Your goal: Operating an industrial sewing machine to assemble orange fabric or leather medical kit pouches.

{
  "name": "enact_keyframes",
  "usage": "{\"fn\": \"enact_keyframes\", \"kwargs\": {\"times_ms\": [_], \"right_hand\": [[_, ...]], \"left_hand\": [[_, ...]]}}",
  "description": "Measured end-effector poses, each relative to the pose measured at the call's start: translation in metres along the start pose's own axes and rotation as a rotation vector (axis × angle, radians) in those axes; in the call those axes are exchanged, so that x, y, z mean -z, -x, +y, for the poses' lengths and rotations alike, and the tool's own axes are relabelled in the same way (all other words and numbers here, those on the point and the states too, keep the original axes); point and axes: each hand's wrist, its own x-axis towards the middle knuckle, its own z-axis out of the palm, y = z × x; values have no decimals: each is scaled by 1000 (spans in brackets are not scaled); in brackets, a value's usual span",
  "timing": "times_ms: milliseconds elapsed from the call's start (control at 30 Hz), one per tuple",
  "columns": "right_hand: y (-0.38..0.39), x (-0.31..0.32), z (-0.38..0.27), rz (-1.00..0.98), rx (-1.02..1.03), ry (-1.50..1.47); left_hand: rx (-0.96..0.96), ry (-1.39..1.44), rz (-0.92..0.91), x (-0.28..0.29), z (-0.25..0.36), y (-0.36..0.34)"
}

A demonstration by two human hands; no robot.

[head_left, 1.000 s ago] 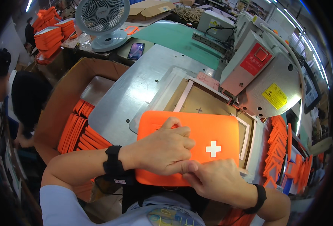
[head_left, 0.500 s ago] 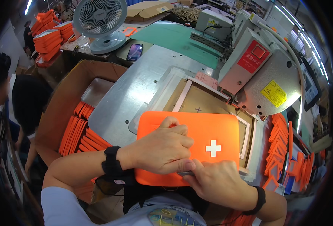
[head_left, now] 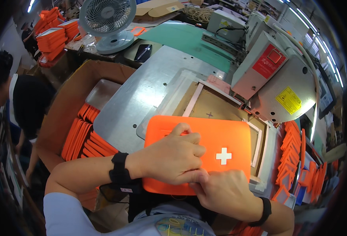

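An orange first-aid case panel (head_left: 199, 128) with a small white cross lies in front of me, overlapping the near part of the machine's frame. My left hand (head_left: 173, 155) rests over its left half, fingers curled and closed. Its thumb presses against my right hand (head_left: 226, 192), which is closed at the panel's near edge. Whatever sits between the two hands is covered by the fingers. Part of the panel's near edge is hidden under my hands.
Beyond the panel are a metal work plate (head_left: 142, 94) and a grey press machine (head_left: 287, 82). A cardboard box (head_left: 59, 118) holds several orange panels at left; more orange pieces (head_left: 289, 157) stack at right. A fan (head_left: 108, 19) and phone (head_left: 143, 52) stand behind. Another person (head_left: 28, 98) is at far left.
The small grey metal piece that showed between my hands is now covered by my fingers. My hands have stayed nearly in place on the panel; the view has shifted slightly.
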Motion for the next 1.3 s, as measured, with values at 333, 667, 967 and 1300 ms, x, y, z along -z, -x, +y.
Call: {"fn": "enact_keyframes", "kwargs": {"times_ms": [333,667,967,1300], "right_hand": [[2,-14,9,188,82,-122],[8,-16,9,210,58,-107],[0,-9,13,187,115,-100],[-4,-3,11,120,118,-82]], "left_hand": [[36,70,-62,12,11,15],[110,52,-41,8,16,11],[79,21,6,7,14,12],[75,40,94,2,14,14]]}}
